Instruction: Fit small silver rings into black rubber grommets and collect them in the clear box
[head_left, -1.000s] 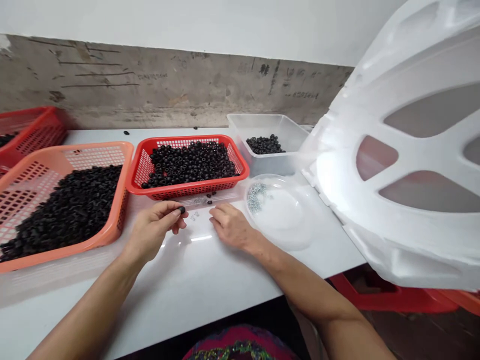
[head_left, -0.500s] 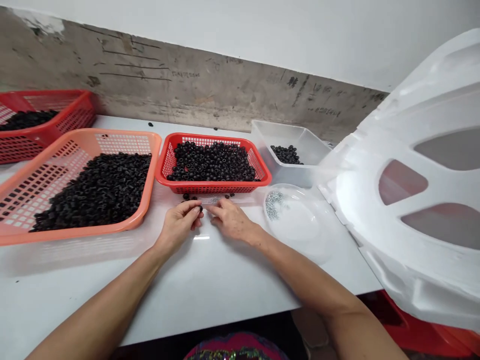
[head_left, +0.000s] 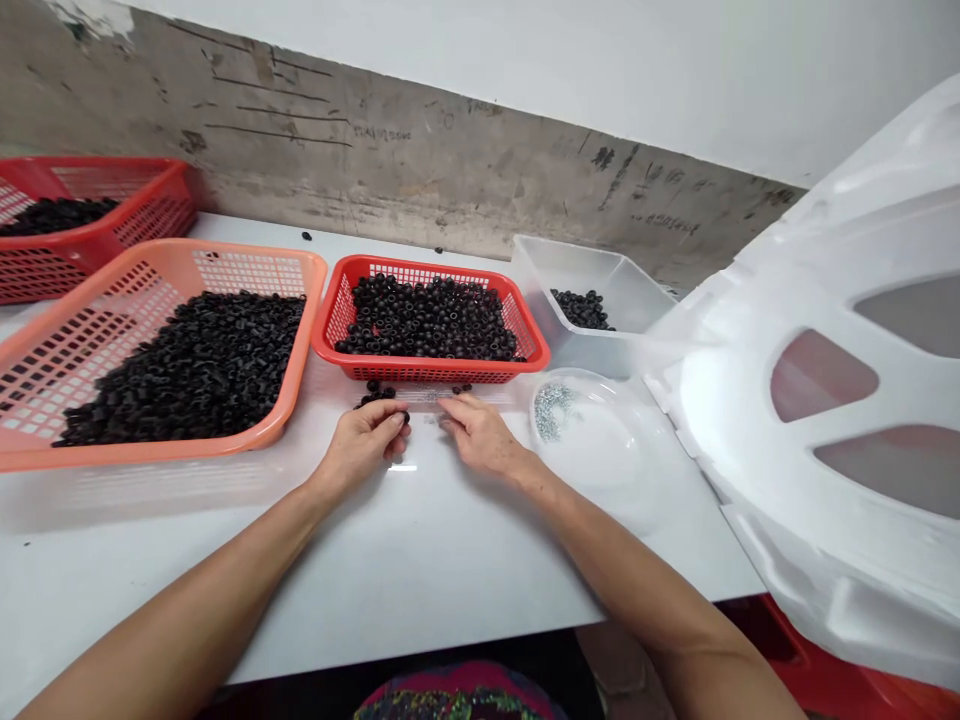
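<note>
- Black ring-shaped beads [head_left: 424,320] lie heaped in a red mesh basket [head_left: 427,372], and a small loose cluster sits on the white surface [head_left: 390,570] just in front of its rim.
- Left hand [head_left: 362,445]: the grip is clenched, with thumb and fingertips pinched on what looks like a single bead, right beside the loose cluster.
- Right hand [head_left: 480,435]: the fingers curl downward, their tips at a clear plastic strip [head_left: 427,396] near the left hand. I cannot tell whether this grip holds anything.
- Tiny silvery metal pieces [head_left: 550,410] lie in a clear round plastic dish [head_left: 600,470], just right of the right hand.
- A clear plastic tub [head_left: 570,265] behind the dish holds a smaller pile of beads.
- A salmon-orange mesh basket [head_left: 150,452], heaped with darker beads, stands left of the red one; another red basket [head_left: 135,175] stands beyond it.
- A white moulded foam piece [head_left: 750,500] looms at the right, in front of a scratched concrete wall [head_left: 450,190].
</note>
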